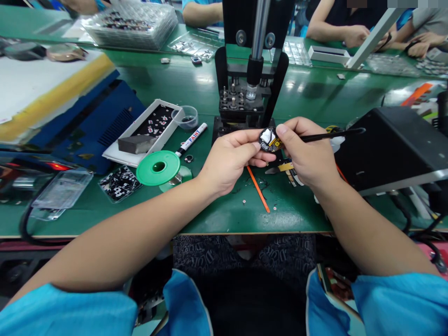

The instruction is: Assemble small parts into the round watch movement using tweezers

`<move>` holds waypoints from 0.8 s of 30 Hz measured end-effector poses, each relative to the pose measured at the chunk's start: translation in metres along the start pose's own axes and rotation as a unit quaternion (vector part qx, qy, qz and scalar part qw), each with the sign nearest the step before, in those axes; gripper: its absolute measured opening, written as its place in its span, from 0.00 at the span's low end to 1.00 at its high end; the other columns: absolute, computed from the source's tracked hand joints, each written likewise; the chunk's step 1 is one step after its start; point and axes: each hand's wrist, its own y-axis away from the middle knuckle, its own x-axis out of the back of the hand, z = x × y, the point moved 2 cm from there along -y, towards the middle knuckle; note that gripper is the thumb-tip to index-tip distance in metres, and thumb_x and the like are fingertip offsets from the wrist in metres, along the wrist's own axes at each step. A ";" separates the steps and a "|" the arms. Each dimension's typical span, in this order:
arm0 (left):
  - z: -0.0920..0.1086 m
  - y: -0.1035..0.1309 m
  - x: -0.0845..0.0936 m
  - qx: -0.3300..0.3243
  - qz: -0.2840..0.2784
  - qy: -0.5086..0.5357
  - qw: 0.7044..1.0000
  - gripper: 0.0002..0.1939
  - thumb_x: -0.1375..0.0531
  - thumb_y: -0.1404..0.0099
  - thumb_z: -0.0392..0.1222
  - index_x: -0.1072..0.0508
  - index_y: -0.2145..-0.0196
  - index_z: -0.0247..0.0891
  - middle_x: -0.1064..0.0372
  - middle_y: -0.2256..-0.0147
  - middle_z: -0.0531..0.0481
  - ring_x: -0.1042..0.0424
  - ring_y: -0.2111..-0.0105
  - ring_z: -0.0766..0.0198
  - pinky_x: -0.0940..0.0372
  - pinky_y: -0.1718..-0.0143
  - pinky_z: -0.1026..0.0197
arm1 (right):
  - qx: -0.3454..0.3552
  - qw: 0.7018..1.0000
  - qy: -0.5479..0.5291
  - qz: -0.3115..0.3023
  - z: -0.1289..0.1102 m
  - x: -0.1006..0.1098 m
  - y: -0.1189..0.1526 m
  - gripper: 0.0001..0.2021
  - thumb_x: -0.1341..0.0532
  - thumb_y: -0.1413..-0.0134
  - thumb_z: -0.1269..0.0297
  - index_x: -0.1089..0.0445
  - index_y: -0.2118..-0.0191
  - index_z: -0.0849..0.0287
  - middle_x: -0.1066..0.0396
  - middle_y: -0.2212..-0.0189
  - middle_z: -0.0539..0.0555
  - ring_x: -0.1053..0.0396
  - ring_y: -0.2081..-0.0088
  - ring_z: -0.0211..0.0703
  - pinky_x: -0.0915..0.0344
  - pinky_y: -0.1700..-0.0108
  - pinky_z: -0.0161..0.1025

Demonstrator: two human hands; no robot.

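Note:
A small round electronic module (269,140), black-rimmed with a white patch and a yellowish flex part, is held up in front of the black press. My left hand (233,156) pinches its left edge between thumb and fingers. On its right side, my right hand (306,151) touches the rim with thumb and fingertips. A thin black tool (336,135) also lies in my right hand and points out to the right. Below the hands, an orange stick (258,189) rests on the green table (224,219).
The black press (241,105) stands straight ahead. Leftward are a green spool (158,168), a paint marker (192,139), a white tray (166,137) and a blue machine (87,126). A black box (399,144) stands at right. Other people's arms show across the table.

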 end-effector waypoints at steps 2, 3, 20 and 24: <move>0.000 0.000 0.000 -0.001 -0.002 -0.002 1.000 0.13 0.36 0.31 0.27 0.15 0.53 0.33 0.13 0.60 0.46 0.13 0.66 0.65 0.20 0.64 0.66 | 0.005 1.000 0.002 0.001 0.000 0.000 0.000 0.17 0.28 0.30 0.49 0.25 0.68 0.51 0.29 0.71 0.50 0.30 0.64 0.44 0.35 0.63 0.43; 0.000 0.000 0.000 -0.001 -0.003 -0.002 1.000 0.13 0.36 0.31 0.27 0.15 0.53 0.33 0.13 0.60 0.46 0.13 0.66 0.65 0.20 0.64 0.66 | 0.010 1.000 0.003 0.002 0.000 0.000 0.000 0.17 0.28 0.30 0.49 0.25 0.68 0.51 0.29 0.72 0.50 0.30 0.64 0.44 0.35 0.62 0.43; 0.004 0.001 -0.004 0.001 0.013 -0.029 1.000 0.11 0.39 0.28 0.25 0.16 0.57 0.30 0.16 0.68 0.49 0.16 0.72 0.69 0.26 0.71 0.70 | 0.121 0.993 0.014 0.000 0.007 0.002 -0.004 0.18 0.27 0.29 0.49 0.24 0.68 0.52 0.27 0.73 0.46 0.31 0.70 0.39 0.34 0.67 0.41; 0.005 0.002 -0.004 -0.005 0.010 -0.047 0.999 0.10 0.39 0.27 0.26 0.16 0.58 0.31 0.18 0.71 0.50 0.18 0.74 0.70 0.29 0.73 0.71 | 0.120 0.993 0.009 -0.009 0.006 0.002 -0.005 0.20 0.27 0.29 0.45 0.24 0.68 0.52 0.27 0.73 0.46 0.31 0.71 0.38 0.33 0.67 0.41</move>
